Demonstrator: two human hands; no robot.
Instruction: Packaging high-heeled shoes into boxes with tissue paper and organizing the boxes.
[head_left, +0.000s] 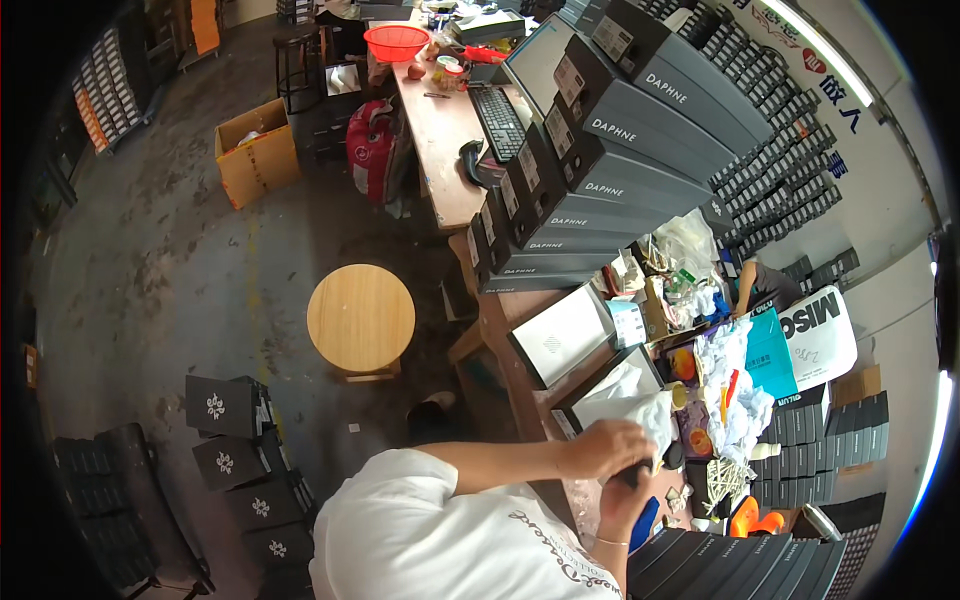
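Note:
Both hands meet over the front of the workbench [540,405]. My left hand [603,450] reaches across with fingers curled, close against my right hand. My right hand [622,503], with a thin band on its wrist, is wrapped round a small dark item [634,472]. Its kind is mostly hidden by my fingers. Just beyond my hands lies an open dark shoebox [572,418] with white tissue paper [618,390] spilling out of it. A box lid, white inside [563,338], rests beside that box, farther along the bench.
Dark shoeboxes [610,190] stand in a tall stack on the bench, with more shoeboxes [735,565] at lower right. Crumpled white paper [728,365] and a teal box [770,355] sit beyond my hands. A round wooden stool [361,317] and a cardboard carton [258,155] stand on the floor.

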